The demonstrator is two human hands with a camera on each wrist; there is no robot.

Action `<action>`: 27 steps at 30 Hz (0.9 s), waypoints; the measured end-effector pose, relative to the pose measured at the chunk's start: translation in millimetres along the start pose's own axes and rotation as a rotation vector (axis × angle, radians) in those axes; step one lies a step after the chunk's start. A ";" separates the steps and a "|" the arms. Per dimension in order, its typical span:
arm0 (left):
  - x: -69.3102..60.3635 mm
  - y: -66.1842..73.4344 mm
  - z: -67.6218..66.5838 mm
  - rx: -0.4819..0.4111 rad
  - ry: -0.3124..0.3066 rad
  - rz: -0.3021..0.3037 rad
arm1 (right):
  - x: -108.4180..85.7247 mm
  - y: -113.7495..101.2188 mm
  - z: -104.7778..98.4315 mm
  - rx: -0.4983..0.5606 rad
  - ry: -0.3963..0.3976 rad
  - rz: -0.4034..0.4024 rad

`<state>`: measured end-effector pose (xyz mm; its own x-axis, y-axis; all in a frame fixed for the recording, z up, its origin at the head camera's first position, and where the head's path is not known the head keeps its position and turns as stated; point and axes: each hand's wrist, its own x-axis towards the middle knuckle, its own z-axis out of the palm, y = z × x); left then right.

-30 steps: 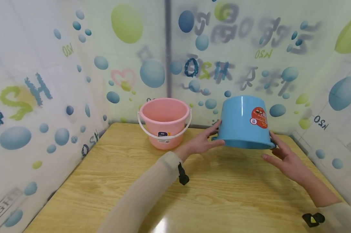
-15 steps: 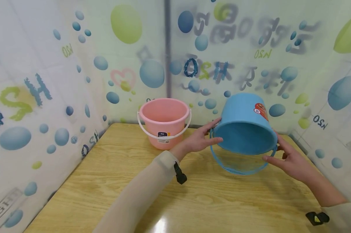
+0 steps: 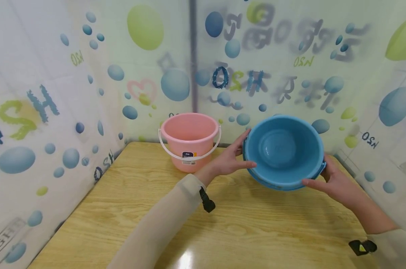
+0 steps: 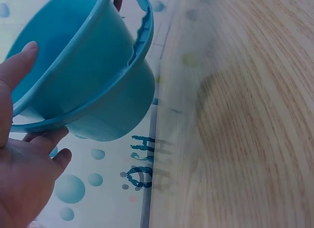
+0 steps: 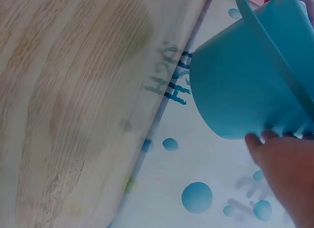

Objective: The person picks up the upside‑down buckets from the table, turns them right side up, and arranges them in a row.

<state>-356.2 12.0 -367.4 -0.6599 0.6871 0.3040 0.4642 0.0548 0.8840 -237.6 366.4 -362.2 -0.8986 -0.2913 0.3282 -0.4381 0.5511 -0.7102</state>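
Note:
A blue plastic bucket (image 3: 278, 149) is tilted in the head view, its mouth facing me so that its inside bottom shows. My left hand (image 3: 227, 161) grips its left side, thumb over the rim and fingers on the outer wall. Across from it, my right hand (image 3: 337, 186) holds the right side, the thumb at the lower rim. The bucket's blue handle (image 4: 142, 39) lies along the outside below the rim in the left wrist view. In the right wrist view, fingertips (image 5: 253, 139) touch the outer wall; the thumb is out of view there.
A pink bucket (image 3: 191, 129) with a white handle (image 3: 190, 160) stands upright on the wooden table (image 3: 257, 231), left of the blue one. Curtains (image 3: 176, 45) printed with blue and green dots enclose the table's back and sides.
The blue bucket has turned from mouth down to mouth facing me. Its handle, hanging below half a second ago, now lies against the wall. Both hands stay at its sides; the pink bucket has not moved.

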 end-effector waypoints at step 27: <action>-3.9 10.9 -18.2 0.114 -0.031 -0.078 | 1.5 7.4 2.3 0.084 -0.012 0.002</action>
<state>-359.2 -3.3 -352.6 -0.6785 0.6998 0.2235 0.4776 0.1891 0.8580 -242.2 368.2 -368.4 -0.8986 -0.3004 0.3197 -0.4325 0.4843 -0.7605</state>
